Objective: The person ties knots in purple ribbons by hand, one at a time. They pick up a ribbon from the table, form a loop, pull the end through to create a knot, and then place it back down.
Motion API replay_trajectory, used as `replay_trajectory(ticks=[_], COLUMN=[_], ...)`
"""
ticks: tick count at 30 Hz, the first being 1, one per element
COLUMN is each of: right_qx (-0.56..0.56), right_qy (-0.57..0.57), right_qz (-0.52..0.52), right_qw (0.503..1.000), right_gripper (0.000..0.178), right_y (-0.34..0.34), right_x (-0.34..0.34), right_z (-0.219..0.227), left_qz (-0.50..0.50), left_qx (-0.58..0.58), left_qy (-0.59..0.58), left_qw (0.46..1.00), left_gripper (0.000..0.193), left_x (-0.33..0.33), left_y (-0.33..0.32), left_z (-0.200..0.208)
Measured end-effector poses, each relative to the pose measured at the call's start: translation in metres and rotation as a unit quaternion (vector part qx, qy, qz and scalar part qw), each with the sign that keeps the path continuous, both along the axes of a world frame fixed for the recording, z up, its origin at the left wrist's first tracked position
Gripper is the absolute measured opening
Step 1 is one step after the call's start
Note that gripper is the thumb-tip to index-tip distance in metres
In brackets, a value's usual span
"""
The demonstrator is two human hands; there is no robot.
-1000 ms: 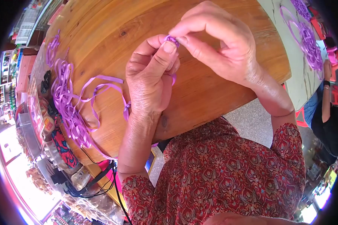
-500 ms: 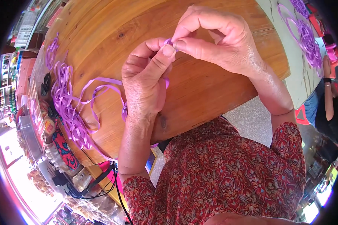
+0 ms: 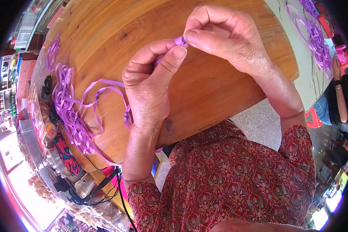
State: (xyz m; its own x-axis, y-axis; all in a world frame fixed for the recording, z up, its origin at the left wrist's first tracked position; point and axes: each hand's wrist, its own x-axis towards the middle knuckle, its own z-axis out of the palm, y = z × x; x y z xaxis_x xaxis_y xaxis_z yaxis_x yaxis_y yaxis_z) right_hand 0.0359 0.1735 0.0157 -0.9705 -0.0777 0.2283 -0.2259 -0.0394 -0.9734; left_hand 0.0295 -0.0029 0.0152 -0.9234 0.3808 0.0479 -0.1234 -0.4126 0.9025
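Between my two hands, above the wooden table, is a small folded bit of purple ribbon [image 3: 180,41]. My left hand [image 3: 149,79] pinches it from below with thumb and forefinger. From the other side my right hand [image 3: 228,38] holds its upper end between thumb and fingertips. A loose loop of ribbon [image 3: 111,83] trails from behind my left wrist across the wood. It runs to a tangled heap of the same purple ribbon [image 3: 67,104] at the table's left side. Part of the ribbon is hidden behind my left hand.
The round wooden table [image 3: 220,87] fills the middle. At right stands a pale table [image 3: 303,87] with more purple ribbon [image 3: 317,42], and another person's arm [image 3: 339,94] beside it. Packed goods, a patterned pouch [image 3: 67,152] and black cables [image 3: 120,189] line the left.
Both hands have shifted slightly, with the pinched ribbon moving a little up and to the right. More of the folded piece shows between the fingertips. The other person's arm has moved slightly.
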Motion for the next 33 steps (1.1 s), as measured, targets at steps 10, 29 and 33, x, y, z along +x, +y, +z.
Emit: replay_trajectory(ticks=[10, 29, 33], right_qx=[0.122, 0.389, 0.405], right_qy=[0.293, 0.507, 0.661], right_qz=[0.048, -0.109, -0.145], right_qw=[0.947, 0.761, 0.614], right_gripper=[0.018, 0.015, 0.015], right_y=[0.004, 0.018, 0.022], right_x=[0.006, -0.017, -0.023], right_z=[0.029, 0.018, 0.010], left_qz=[0.026, 0.083, 0.079], left_qx=[-0.011, -0.108, -0.093], left_qy=[-0.006, 0.083, 0.086], left_qw=[1.000, 0.987, 0.989], left_gripper=[0.011, 0.005, 0.006], left_x=[0.001, -0.001, -0.004], left_y=[-0.004, -0.003, -0.006], left_z=[0.004, 0.005, 0.004])
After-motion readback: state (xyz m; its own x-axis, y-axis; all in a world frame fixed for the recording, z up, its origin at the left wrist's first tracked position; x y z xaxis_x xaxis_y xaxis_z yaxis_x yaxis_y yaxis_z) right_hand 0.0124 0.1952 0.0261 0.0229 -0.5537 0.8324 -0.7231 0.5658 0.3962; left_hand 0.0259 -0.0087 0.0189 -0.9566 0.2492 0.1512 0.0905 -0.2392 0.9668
